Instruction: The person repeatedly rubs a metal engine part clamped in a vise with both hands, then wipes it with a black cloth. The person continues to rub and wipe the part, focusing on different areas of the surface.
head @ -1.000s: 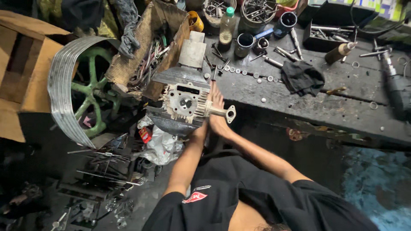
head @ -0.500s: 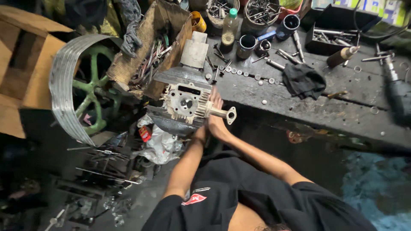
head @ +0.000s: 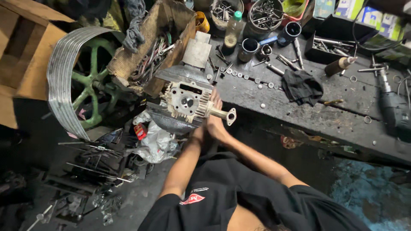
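At the bench edge, head view:
Engine part: finned grey cast-metal cylinder head, with a stubby flanged pipe, held over the front lip of the dark, greasy workbench.
Right hand: pressed flat against the casting's finned side.
Left hand: mostly hidden beneath; grip cannot be told.
Room: open floor below; a crumpled black rag lies well apart.

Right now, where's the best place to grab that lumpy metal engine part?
Probably by the finned sides of the engine part, one hand from each side; the fins give grip. The right hand is already against its right side, beneath the sticking-out pipe, which looks too thin to carry it.
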A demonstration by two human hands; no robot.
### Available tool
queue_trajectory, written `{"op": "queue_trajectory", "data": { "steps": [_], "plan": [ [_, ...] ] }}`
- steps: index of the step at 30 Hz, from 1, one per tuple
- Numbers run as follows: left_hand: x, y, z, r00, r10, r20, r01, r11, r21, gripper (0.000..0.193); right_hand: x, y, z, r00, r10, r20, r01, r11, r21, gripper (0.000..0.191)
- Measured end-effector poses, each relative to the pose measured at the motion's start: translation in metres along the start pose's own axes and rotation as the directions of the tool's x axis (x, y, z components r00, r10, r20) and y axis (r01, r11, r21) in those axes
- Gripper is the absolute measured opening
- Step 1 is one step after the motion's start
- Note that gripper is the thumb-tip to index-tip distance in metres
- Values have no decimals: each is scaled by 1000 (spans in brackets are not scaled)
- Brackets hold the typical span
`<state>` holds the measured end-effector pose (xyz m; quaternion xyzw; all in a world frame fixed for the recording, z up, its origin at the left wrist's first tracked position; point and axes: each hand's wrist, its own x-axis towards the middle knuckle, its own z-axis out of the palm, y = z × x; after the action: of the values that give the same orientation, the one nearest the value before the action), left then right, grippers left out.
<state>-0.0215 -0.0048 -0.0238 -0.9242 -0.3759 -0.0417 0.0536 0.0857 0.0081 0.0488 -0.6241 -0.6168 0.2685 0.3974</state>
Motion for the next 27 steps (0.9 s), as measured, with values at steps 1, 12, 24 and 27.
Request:
{"op": "queue_trajectory", "data": {
  "steps": [1, 12, 24, 27],
  "plan": [
    [4, 10, 4, 976, -38, -213, 45, 999, 28, 59, 10, 6, -4, 1000, 20, -24, -22, 994, -105, 70],
    [13, -3, 1, 831, -449, 329, 289, -157, -944, 52, -7, -8, -5, 993, 6, -114, 10, 990, 140, 72],
    [21, 32, -1, 777, -549, 309, 101, -376, -921, 53, 18, 5, -23, 992, -107, -66, 89, 967, -238, 69],
    [13, -6, 0, 824, -423, 378, 317, -208, -925, 53, -10, -10, -7, 998, -55, -35, 58, 994, 91, 70]
  ]
}}
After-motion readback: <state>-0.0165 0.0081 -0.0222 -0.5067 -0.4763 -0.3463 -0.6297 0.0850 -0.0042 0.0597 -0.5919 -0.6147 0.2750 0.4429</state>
